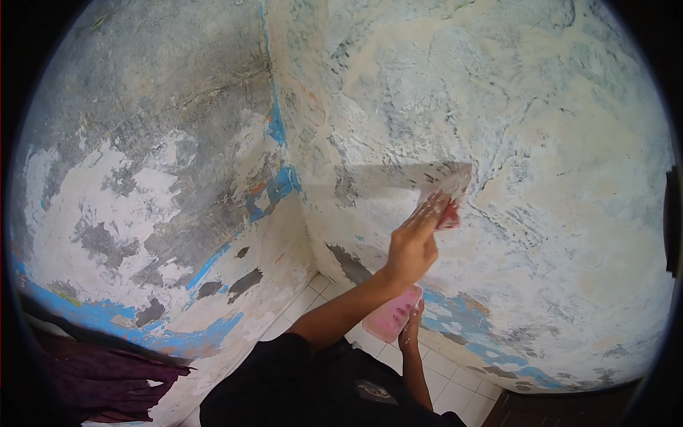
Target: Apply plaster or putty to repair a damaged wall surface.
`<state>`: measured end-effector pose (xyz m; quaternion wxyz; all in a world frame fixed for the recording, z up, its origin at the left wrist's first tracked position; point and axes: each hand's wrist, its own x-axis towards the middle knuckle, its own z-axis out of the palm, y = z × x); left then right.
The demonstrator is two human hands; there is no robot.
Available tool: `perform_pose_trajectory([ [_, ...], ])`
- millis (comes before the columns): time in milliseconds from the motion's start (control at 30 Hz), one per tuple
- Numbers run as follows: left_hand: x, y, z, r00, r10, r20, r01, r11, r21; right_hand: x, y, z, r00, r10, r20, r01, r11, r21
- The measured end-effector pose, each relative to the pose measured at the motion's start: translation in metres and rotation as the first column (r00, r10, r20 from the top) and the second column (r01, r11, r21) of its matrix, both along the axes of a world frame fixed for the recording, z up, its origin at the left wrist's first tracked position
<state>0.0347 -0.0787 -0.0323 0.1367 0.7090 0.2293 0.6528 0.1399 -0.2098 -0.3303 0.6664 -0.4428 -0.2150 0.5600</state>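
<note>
My left hand (416,245) reaches up and across to the right-hand wall (555,213), its fingers closed round a putty knife (448,213) with some red on it. The knife's blade lies against the wall, and a shadow falls to its left. White smears mark my fingers. Lower down, my right hand (410,331) grips the side of a pink plastic tub (388,320). What is inside the tub is hard to make out. Whitish, patchy filler covers much of this wall around the knife.
On the left, another wall (142,178) shows grey, white and blue patches and meets the first in a corner. White floor tiles (302,302) lie below. Dark purple cloth (107,377) hangs at lower left. A dark brown surface (555,409) shows at lower right.
</note>
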Motion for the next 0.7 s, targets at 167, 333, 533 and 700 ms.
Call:
perform_pose_trajectory([
  [167, -0.019, 0.048, 0.019, 0.942, 0.299, 0.152, -0.316, 0.943, 0.104, 0.007, -0.002, -0.004, 1.000, -0.027, 0.001, 0.027, 1.000, -0.014],
  [333, 0.019, 0.065, -0.018, 0.916, 0.393, -0.074, -0.379, 0.912, 0.156, 0.001, -0.002, -0.006, 1.000, -0.022, 0.008, 0.022, 1.000, -0.002],
  [533, -0.002, 0.004, -0.089, 0.985, -0.012, -0.170, 0.014, 1.000, 0.009, 0.002, 0.002, -0.001, 1.000, 0.016, 0.026, -0.016, 1.000, -0.002],
  [700, -0.050, 0.058, -0.014, 0.877, 0.392, 0.279, -0.366, 0.920, -0.140, -0.006, 0.002, 0.021, 0.999, 0.024, -0.023, -0.024, 0.999, 0.022],
])
